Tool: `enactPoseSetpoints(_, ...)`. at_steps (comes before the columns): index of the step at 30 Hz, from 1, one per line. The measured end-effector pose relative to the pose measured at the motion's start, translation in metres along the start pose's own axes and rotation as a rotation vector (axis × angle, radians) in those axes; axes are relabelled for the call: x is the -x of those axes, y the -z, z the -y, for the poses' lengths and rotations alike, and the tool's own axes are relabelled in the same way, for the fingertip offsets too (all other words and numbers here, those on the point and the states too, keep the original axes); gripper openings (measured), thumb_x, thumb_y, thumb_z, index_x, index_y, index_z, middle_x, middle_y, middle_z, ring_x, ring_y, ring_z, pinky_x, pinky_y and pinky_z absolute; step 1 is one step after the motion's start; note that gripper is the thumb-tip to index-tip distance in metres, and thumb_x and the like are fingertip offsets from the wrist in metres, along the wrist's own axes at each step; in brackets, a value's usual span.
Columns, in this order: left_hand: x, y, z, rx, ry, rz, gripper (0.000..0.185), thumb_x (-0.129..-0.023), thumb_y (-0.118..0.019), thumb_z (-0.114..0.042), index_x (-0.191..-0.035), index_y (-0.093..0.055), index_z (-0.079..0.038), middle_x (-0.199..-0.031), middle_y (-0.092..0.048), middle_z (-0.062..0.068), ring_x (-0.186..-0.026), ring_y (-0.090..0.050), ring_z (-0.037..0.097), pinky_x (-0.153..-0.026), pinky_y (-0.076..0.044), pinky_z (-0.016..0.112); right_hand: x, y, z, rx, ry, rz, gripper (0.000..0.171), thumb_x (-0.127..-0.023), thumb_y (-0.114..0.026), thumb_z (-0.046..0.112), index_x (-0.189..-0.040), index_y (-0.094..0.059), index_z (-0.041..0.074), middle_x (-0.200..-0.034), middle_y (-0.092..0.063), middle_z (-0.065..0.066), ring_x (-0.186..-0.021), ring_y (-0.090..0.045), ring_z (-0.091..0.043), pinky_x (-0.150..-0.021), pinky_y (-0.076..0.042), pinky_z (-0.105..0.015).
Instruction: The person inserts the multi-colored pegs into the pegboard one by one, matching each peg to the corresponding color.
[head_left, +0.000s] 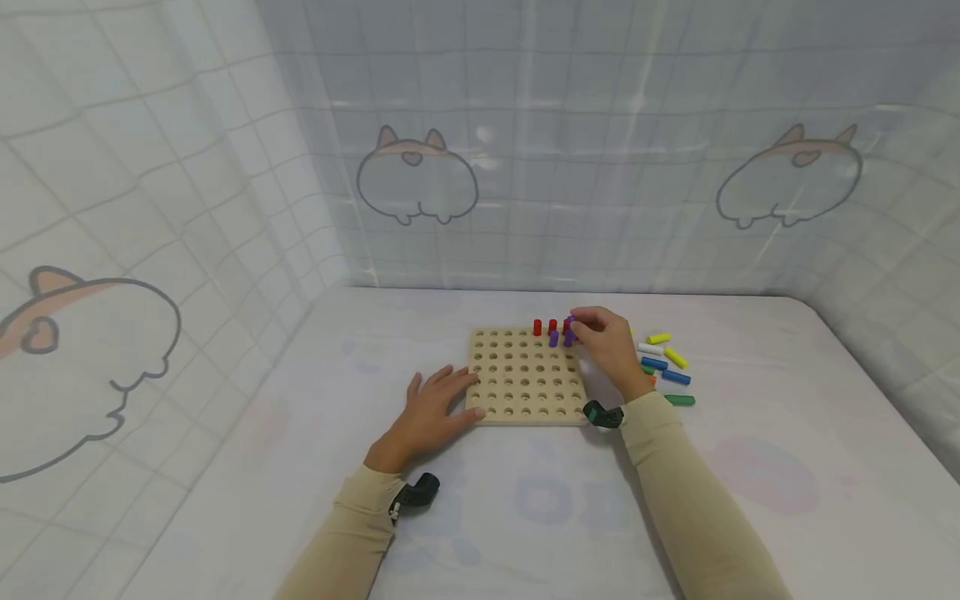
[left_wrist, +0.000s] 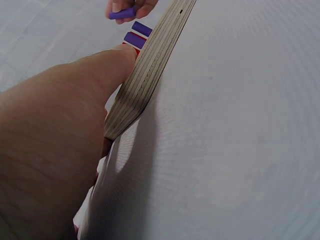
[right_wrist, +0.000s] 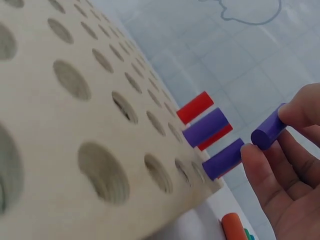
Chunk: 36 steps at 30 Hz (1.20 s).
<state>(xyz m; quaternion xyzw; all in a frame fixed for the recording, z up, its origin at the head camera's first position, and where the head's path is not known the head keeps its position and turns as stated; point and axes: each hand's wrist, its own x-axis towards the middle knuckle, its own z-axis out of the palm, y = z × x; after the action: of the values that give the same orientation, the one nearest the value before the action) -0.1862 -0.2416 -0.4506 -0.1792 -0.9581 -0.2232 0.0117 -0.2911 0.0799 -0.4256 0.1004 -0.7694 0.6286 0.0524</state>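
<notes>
A square wooden pegboard (head_left: 525, 379) with rows of round holes lies flat on the table. At its far right corner stand red pegs (head_left: 537, 327) and two purple pegs (head_left: 553, 338). Just above that corner, my right hand (head_left: 588, 325) pinches a third purple peg (head_left: 572, 320) between thumb and fingers. The right wrist view shows this held peg (right_wrist: 267, 129) free of the board (right_wrist: 60, 125), beside the standing purple pegs (right_wrist: 222, 159). My left hand (head_left: 442, 396) lies flat on the table with straight fingers against the board's left edge (left_wrist: 150, 70).
Loose pegs lie on the table right of the board: yellow (head_left: 658, 337), white (head_left: 649, 348), blue (head_left: 676, 377), green (head_left: 680, 400) and orange (right_wrist: 233, 226). A checked cloth with cartoon animals walls the table at the back and sides.
</notes>
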Motion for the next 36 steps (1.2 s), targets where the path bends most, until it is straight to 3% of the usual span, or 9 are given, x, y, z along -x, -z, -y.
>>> enactPoseSetpoints(10, 0.0, 0.002, -0.002, -0.013, 0.003, 0.006, 0.07, -0.095, -0.053, -0.062, -0.153, -0.044, -0.024, -0.159, -0.038, -0.002, -0.151, -0.02, 0.025, -0.116, 0.002, 0.063, -0.007, -0.011, 0.005, -0.013, 0.044, -0.063, 0.025, -0.099, -0.065, 0.018, -0.12, -0.068, 0.005, -0.112, -0.068, -0.01, -0.101, -0.064, -0.022, -0.086, -0.053, -0.026)
enactPoseSetpoints(22, 0.001, 0.005, -0.007, -0.01, 0.012, 0.016, 0.07, -0.095, -0.053, -0.062, -0.153, -0.045, -0.023, -0.158, -0.039, -0.001, -0.15, -0.021, 0.026, -0.116, 0.001, 0.065, -0.015, -0.019, 0.015, 0.121, 0.068, 0.029, 0.024, -0.097, -0.065, 0.016, -0.119, -0.067, 0.006, -0.11, -0.069, -0.009, -0.1, -0.064, -0.023, -0.084, -0.054, -0.038)
enactPoseSetpoints(27, 0.0, 0.007, -0.007, -0.012, 0.008, 0.017, 0.07, -0.095, -0.053, -0.063, -0.152, -0.046, -0.023, -0.158, -0.039, -0.001, -0.15, -0.022, 0.026, -0.115, 0.0, 0.065, -0.018, -0.024, 0.012, 0.211, 0.097, 0.076, 0.021, -0.098, -0.063, 0.016, -0.117, -0.067, 0.009, -0.108, -0.07, -0.007, -0.097, -0.066, -0.022, -0.085, -0.054, -0.038)
enactPoseSetpoints(32, 0.0, 0.009, -0.008, -0.013, 0.013, 0.02, 0.069, -0.095, -0.053, -0.062, -0.152, -0.046, -0.023, -0.158, -0.039, -0.001, -0.15, -0.022, 0.026, -0.116, 0.0, 0.065, -0.019, -0.029, 0.012, 0.229, 0.123, 0.096, 0.02, -0.097, -0.064, 0.016, -0.115, -0.068, 0.008, -0.104, -0.071, -0.007, -0.089, -0.068, -0.023, -0.08, -0.056, -0.04)
enactPoseSetpoints(36, 0.0, 0.01, -0.009, -0.005, 0.005, 0.021, 0.069, -0.096, -0.054, -0.061, -0.152, -0.046, -0.021, -0.158, -0.04, 0.001, -0.15, -0.023, 0.028, -0.115, 0.0, 0.066, -0.02, -0.032, 0.013, 0.267, 0.113, 0.116, 0.019, -0.097, -0.064, 0.017, -0.114, -0.068, 0.009, -0.104, -0.071, -0.006, -0.092, -0.068, -0.022, -0.082, -0.056, -0.04)
